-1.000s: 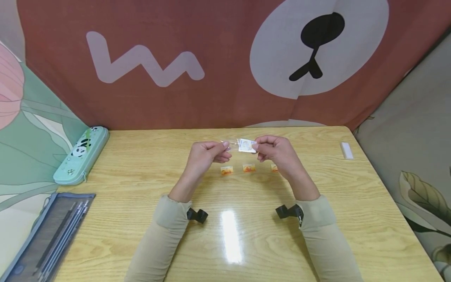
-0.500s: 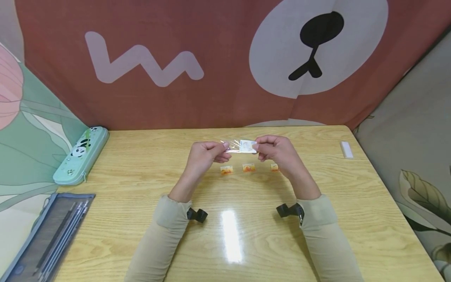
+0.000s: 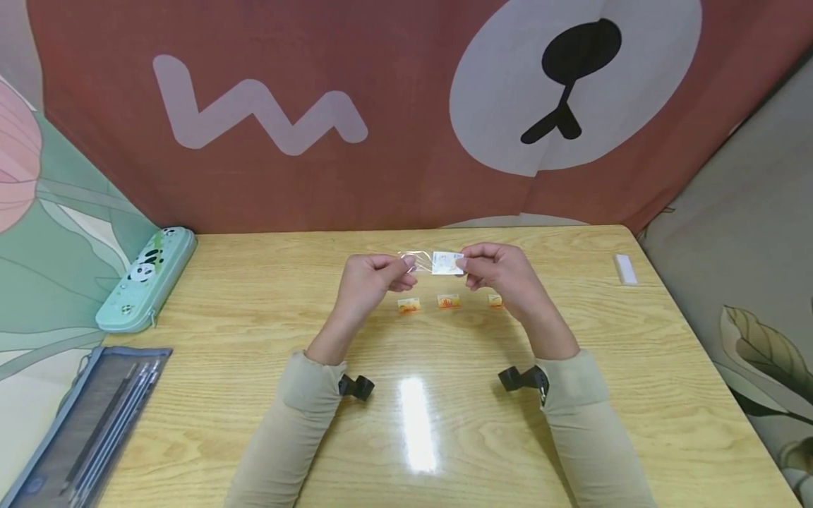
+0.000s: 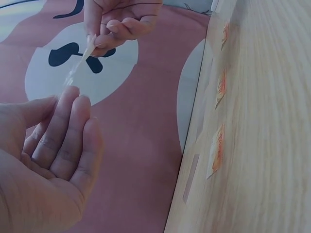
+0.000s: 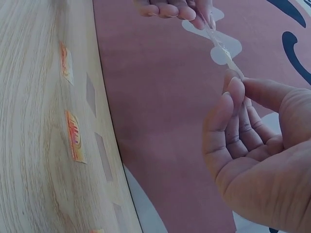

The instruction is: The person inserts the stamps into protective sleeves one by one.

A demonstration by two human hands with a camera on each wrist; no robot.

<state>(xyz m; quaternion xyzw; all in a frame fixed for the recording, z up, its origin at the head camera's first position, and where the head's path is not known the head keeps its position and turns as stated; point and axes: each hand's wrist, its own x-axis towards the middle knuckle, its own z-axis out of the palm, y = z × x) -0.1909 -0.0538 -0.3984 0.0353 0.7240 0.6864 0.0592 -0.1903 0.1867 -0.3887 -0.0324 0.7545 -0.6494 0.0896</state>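
Observation:
Between my two hands a small clear plastic bag [image 3: 419, 261] is stretched over the far side of the table. A white printed paper piece [image 3: 447, 263] fills its right end. My left hand [image 3: 373, 281] pinches the clear end between thumb and fingers. At the white end, thumb and index finger of my right hand [image 3: 502, 276] grip the edge; the other fingers curl loosely below. On the table beneath lie three small orange-and-yellow printed pieces in a row: a left one [image 3: 408, 306], a middle one [image 3: 448, 301] and a right one [image 3: 495, 301], partly behind my right hand.
A mint pencil case [image 3: 149, 282] with a panda print lies at the back left. In front of it is a grey mesh pouch [image 3: 57, 423] holding several pens or pencils. A white eraser-like block [image 3: 625, 270] sits at the right. A brown curtain [image 3: 406, 183] hangs behind the table.
The clear part of the bag has been pulled flatter, and the white piece has turned slightly more level. Both hands stay almost in place.

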